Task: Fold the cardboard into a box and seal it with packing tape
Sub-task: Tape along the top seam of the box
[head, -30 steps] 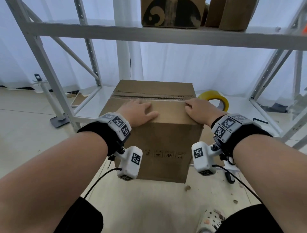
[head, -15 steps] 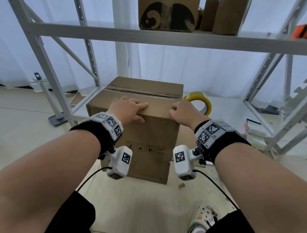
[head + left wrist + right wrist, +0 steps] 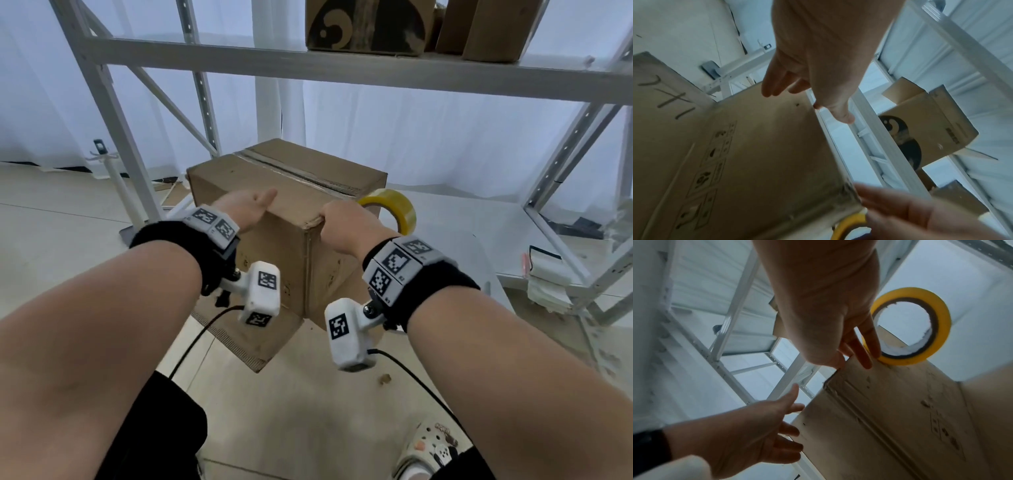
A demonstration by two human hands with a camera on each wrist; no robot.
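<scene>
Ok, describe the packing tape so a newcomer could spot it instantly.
Find the white metal rack, then the cardboard box below its upper shelf. Right of that box, behind the right hand, the tape roll stands on edge: the only yellow ring.

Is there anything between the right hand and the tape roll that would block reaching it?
Nothing visible does. The right hand grips the near corner of the box; the tape stands on edge just beyond it, beside the box, with no other thing between them.

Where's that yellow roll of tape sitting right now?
In the head view, the tape roll stands on the white shelf, right of the cardboard box, just behind the right hand.
</scene>
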